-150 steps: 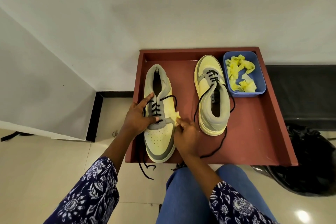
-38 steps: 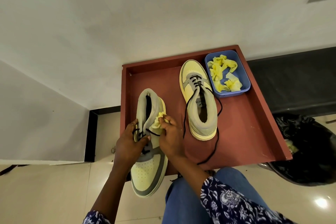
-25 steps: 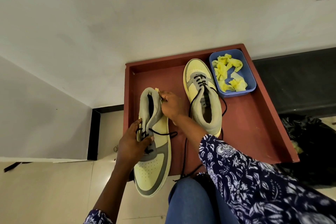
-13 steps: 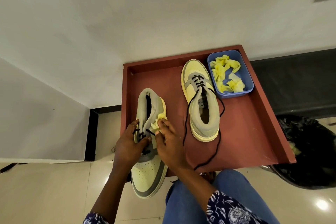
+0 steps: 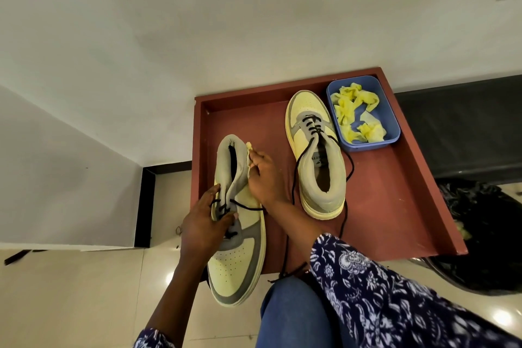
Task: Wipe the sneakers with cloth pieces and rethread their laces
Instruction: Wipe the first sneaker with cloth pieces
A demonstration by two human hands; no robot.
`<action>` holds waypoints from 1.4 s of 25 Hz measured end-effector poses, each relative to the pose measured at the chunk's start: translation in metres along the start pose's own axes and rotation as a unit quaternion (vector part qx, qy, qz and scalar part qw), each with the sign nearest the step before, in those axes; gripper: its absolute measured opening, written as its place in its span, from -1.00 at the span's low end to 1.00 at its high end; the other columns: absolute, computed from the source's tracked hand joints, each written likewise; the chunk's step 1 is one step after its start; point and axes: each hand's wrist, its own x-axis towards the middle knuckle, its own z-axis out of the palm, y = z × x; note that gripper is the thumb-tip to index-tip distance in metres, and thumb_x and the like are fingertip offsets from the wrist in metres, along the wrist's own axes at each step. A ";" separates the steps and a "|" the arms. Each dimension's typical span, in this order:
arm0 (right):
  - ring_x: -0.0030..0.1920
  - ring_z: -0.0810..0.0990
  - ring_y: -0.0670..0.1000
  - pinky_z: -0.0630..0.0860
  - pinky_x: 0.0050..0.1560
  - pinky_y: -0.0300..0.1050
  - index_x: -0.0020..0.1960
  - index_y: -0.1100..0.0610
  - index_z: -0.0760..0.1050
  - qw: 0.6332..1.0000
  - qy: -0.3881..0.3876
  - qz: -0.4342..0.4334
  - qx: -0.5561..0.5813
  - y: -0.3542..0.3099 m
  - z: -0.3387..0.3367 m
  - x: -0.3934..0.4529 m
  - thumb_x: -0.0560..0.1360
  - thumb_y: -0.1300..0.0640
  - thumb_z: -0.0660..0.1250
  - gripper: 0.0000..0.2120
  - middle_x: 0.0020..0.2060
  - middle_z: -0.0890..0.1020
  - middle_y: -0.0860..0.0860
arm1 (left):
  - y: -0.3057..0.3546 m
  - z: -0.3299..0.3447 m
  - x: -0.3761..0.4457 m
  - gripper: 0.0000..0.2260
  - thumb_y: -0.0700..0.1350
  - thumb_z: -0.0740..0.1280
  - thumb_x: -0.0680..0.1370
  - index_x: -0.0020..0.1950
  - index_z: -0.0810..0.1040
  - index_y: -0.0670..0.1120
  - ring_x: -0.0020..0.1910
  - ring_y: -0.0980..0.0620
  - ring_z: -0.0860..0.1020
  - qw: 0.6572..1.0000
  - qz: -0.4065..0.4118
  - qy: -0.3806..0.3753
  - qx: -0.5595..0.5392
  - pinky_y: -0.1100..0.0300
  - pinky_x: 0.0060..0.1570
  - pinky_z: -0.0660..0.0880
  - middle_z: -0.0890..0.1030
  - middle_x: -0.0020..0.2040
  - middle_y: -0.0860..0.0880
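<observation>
One sneaker (image 5: 240, 237) lies on the tray's (image 5: 395, 206) left, its toe overhanging the near edge toward me. The other sneaker (image 5: 317, 155) sits to its right. The tub of cloth pieces (image 5: 364, 114) occupies the far right corner.

My red-brown tray (image 5: 395, 206) carries it all, pushed up against the white wall, with pale tiled floor (image 5: 70, 291) below its near edge. On it, the second sneaker (image 5: 316, 155) sits flat, toe to the wall, its black lace (image 5: 348, 178) trailing loose over the tray; just beside its toe, in the far right corner, is the blue tub (image 5: 392, 132) of yellow cloth pieces (image 5: 353, 113). The sneaker I'm working on (image 5: 237, 234) lies at the left, its toe hanging out past the near edge.
</observation>
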 end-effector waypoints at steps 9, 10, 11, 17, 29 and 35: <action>0.29 0.47 0.01 0.37 0.29 -0.19 0.36 0.11 0.39 0.997 0.024 0.033 0.060 -0.015 -0.001 0.011 0.53 0.33 0.13 -0.58 0.28 0.52 0.04 | 0.000 0.000 0.001 -0.44 -0.08 0.45 0.42 0.38 0.34 0.07 0.04 0.06 0.52 1.000 -0.015 0.004 -0.008 0.10 0.08 0.51 0.55 0.19 0.03; 0.28 0.48 0.02 0.37 0.25 -0.22 0.35 0.12 0.40 0.996 0.051 0.036 0.056 -0.016 0.001 0.001 0.53 0.34 0.11 -0.58 0.27 0.53 0.05 | 0.001 0.000 0.001 -0.44 -0.09 0.45 0.42 0.37 0.34 0.06 0.05 0.05 0.53 1.000 -0.014 0.006 -0.007 0.09 0.10 0.50 0.55 0.19 0.02; 0.27 0.49 0.03 0.38 0.23 -0.22 0.34 0.13 0.41 0.995 0.078 0.038 0.055 -0.017 0.005 -0.009 0.53 0.35 0.12 -0.59 0.27 0.53 0.06 | 0.001 0.001 0.000 -0.45 -0.09 0.45 0.42 0.37 0.35 0.05 0.08 0.02 0.54 1.000 -0.011 0.007 -0.005 0.08 0.12 0.50 0.56 0.18 0.01; 0.24 0.49 -0.01 0.44 0.26 -0.23 0.25 0.13 0.50 0.994 0.099 -0.027 0.032 -0.009 0.029 -0.070 0.54 0.30 0.19 -0.67 0.21 0.52 0.04 | 0.005 0.000 -0.001 -0.48 -0.09 0.39 0.47 0.40 0.32 0.00 0.22 -0.08 0.51 1.000 0.002 0.011 0.018 0.00 0.20 0.46 0.52 0.29 -0.04; 0.18 0.51 -0.04 0.31 0.18 -0.43 0.22 0.19 0.53 0.995 0.099 0.002 -0.011 0.031 0.018 -0.082 0.51 0.33 0.21 -0.69 0.16 0.57 0.07 | 0.004 -0.001 -0.002 -0.44 -0.02 0.42 0.44 0.40 0.31 0.03 0.14 -0.04 0.55 1.000 -0.009 -0.005 0.016 -0.01 0.18 0.50 0.54 0.24 -0.01; 0.25 0.50 0.04 0.38 0.27 -0.21 0.27 0.16 0.49 0.981 0.025 0.177 0.072 0.027 0.007 -0.057 0.54 0.28 0.17 -0.67 0.22 0.56 0.03 | 0.003 -0.003 0.000 -0.43 -0.05 0.42 0.44 0.40 0.30 0.02 0.16 -0.03 0.53 1.000 -0.014 -0.020 0.013 0.03 0.18 0.47 0.53 0.24 -0.02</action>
